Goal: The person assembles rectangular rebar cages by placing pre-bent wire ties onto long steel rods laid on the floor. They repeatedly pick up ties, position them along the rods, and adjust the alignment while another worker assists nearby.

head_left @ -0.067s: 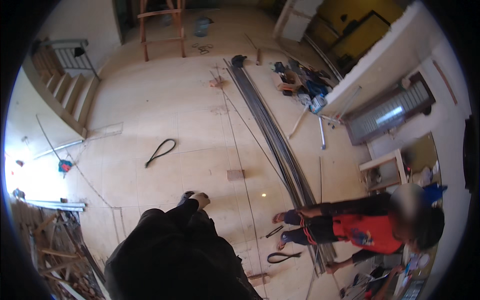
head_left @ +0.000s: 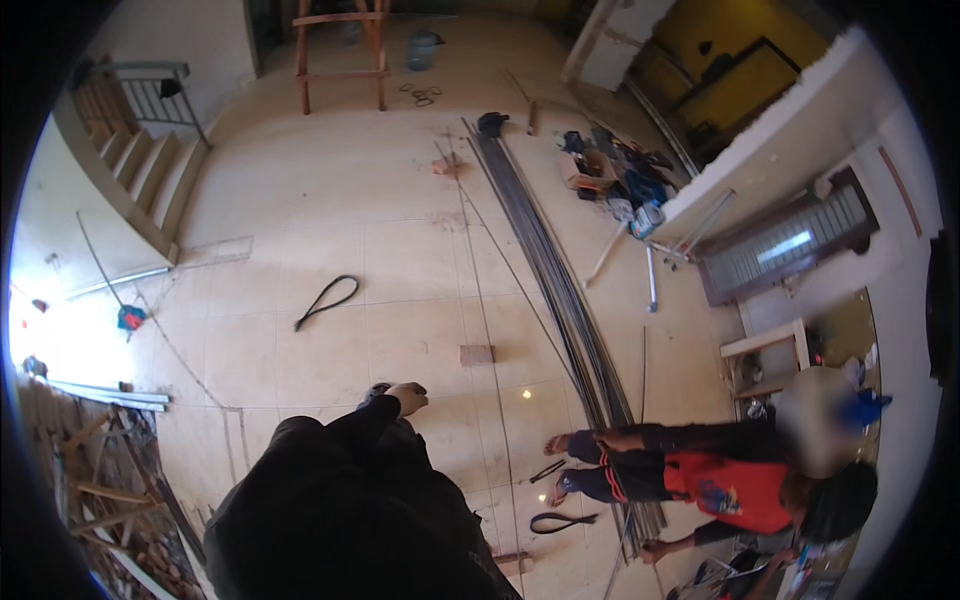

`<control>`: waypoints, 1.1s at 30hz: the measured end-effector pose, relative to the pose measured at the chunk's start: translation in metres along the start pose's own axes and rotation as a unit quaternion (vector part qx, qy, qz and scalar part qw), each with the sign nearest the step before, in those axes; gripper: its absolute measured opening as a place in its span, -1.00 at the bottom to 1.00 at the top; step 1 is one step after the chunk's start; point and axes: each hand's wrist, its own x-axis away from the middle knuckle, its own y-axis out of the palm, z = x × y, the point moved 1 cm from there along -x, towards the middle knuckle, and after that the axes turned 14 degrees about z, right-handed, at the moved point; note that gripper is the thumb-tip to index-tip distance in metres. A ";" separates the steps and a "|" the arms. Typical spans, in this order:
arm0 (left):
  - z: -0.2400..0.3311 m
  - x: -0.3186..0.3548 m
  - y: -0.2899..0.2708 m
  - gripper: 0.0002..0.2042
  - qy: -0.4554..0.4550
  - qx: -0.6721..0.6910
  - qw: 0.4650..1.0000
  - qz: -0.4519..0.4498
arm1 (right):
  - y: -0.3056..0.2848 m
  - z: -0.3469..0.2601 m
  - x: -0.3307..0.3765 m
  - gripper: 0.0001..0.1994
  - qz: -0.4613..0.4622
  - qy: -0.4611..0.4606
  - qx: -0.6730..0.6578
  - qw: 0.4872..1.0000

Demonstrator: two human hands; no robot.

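Observation:
My left hand is in front of my body, reaching out of a dark sleeve, with no object visible in it. Its fingers are small and partly hidden, so their pose is unclear. Below it, dark clothing covers the lower middle of the view, and my right hand does not show. To the right of my hand, a brick lies on the tiled floor beside a long thin rod. Farther right stretches a long bundle of dark metal bars. A person in a red shirt bends over its near end, both hands down by the bars.
A black looped strap lies ahead on the floor, with another loop near the person's feet. Scrap wood is piled at lower left. Stairs stand far left, a wooden trestle at the back, and tools around a box.
The view has shifted slightly, so the floor and far objects sit a little farther right. My left hand holds almost the same place. The person in red has moved only slightly.

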 end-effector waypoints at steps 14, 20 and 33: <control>-0.264 -0.082 -0.236 -0.44 -0.044 -0.061 0.986 0.147 | 0.310 -0.109 0.063 -0.68 0.074 -0.068 0.118 0.988; -0.186 -0.134 -0.287 -0.32 -0.266 -0.012 0.910 0.319 | 0.396 -0.109 0.054 -0.74 -0.020 -0.453 0.627 0.634; -0.017 -0.436 -0.568 -0.09 0.104 -0.156 0.938 0.291 | 0.800 -0.257 -0.081 -0.73 0.054 -0.501 0.520 0.690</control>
